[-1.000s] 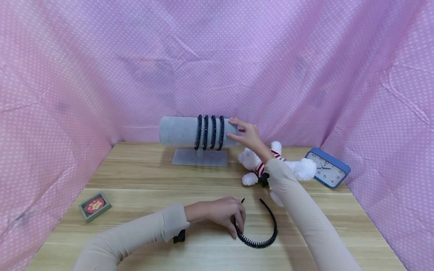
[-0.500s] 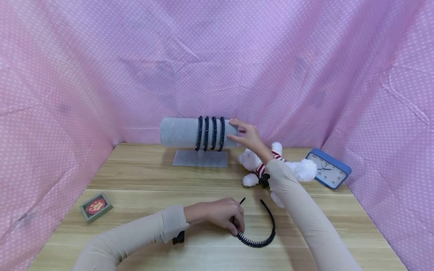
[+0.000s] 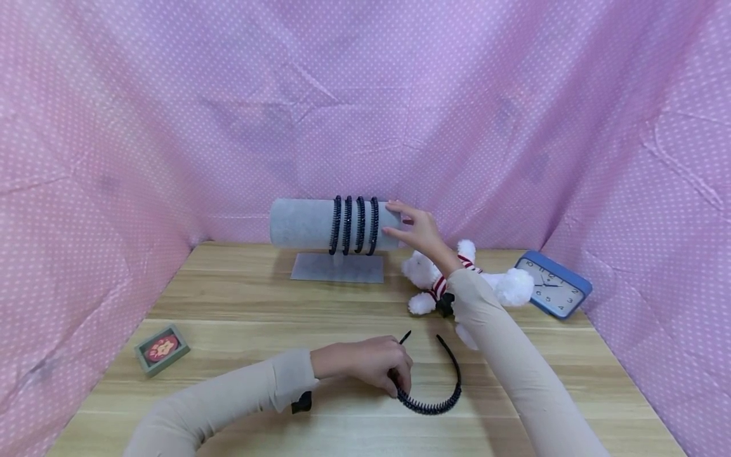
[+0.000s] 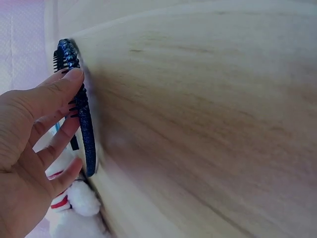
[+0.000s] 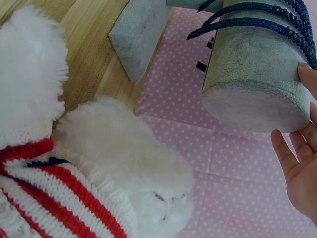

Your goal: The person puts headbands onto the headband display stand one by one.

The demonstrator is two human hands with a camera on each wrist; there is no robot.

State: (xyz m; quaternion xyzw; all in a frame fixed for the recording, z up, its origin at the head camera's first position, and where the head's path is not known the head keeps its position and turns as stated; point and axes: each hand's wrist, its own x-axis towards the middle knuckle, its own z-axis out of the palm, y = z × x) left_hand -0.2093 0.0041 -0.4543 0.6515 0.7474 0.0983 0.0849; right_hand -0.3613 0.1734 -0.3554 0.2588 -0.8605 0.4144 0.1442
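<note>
My left hand (image 3: 379, 365) pinches a black toothed headband (image 3: 434, 406) between thumb and fingers, low over the front of the table. In the left wrist view the thumb lies across the headband (image 4: 86, 131) near its beaded part. At the back stands a grey velvet roll-shaped display stand (image 3: 302, 222). Several dark toothed headbands (image 3: 360, 222) sit side by side round its right half. My right hand (image 3: 419, 228) holds the right end of the roll, the thumb on its front. The right wrist view shows fingers of the right hand (image 5: 302, 183) near the round end face.
Under my right forearm lies a white plush toy (image 3: 422, 270) in a red-striped sweater. A blue clock (image 3: 559, 285) leans at the back right. At the left of the wooden table (image 3: 240, 324) lies a small framed paw picture (image 3: 162, 349). Pink dotted cloth (image 3: 365, 95) hangs around.
The right side of the headband in my left hand has shifted slightly left. My right hand stays at the end of the roll, and the headbands on it have not moved.
</note>
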